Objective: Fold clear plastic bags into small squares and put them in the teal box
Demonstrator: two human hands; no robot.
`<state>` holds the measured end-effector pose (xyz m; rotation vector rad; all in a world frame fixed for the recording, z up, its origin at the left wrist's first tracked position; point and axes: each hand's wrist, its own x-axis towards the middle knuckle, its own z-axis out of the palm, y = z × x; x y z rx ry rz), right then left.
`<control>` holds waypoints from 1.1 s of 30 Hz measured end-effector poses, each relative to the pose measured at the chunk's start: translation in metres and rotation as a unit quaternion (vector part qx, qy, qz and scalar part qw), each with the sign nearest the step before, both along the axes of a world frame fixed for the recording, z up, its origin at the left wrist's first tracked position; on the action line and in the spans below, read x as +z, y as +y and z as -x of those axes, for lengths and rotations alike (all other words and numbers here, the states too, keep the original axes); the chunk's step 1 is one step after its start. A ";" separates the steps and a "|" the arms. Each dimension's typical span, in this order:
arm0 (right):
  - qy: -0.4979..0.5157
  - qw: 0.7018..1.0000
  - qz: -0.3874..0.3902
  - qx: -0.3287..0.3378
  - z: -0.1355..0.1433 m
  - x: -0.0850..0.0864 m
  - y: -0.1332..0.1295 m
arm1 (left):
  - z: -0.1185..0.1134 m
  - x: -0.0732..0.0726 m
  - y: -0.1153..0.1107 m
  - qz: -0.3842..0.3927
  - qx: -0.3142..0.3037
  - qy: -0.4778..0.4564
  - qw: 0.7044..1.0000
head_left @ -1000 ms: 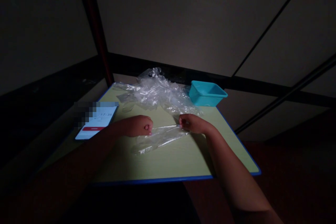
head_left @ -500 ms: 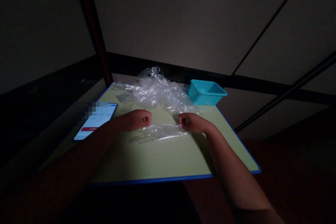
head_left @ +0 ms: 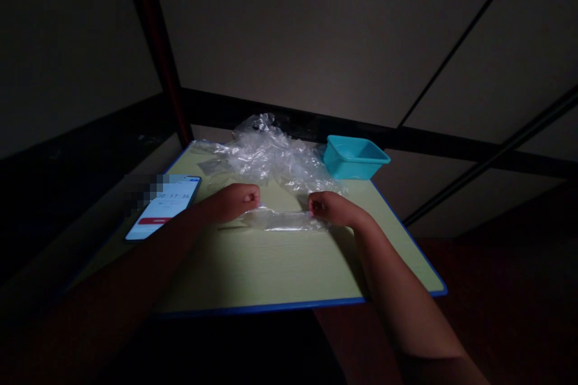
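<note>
A clear plastic bag [head_left: 289, 221] is stretched between my two hands, just above the pale green tabletop. My left hand [head_left: 239, 200] pinches its left end, fingers curled closed. At its right end my right hand [head_left: 332, 207] grips it, also with fingers closed. Behind both hands lies a loose heap of crumpled clear plastic bags [head_left: 271, 153], spread over the far part of the table.
A turquoise plastic basket [head_left: 356, 159] stands at the far right corner of the blue-edged table [head_left: 280, 271]. A phone [head_left: 158, 210] with a lit timer screen lies at the left, partly behind my left forearm. A wall rises behind.
The bag between my hands has shifted slightly up and away from me, looking narrower and tauter. My left hand has risen a little. The phone's timer has advanced.
</note>
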<state>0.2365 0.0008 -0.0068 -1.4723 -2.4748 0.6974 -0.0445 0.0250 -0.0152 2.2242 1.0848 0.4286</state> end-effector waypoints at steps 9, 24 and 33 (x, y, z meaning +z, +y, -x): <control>0.034 0.999 0.017 0.020 0.001 -0.003 0.000 | -0.002 0.003 -0.002 -0.029 0.008 0.007 1.000; 0.063 0.995 0.037 0.062 0.003 -0.016 0.003 | 0.001 -0.005 0.003 -0.021 0.002 -0.014 1.000; 0.068 0.996 0.027 0.041 0.006 -0.014 0.003 | 0.000 -0.007 0.002 -0.030 0.012 -0.013 0.999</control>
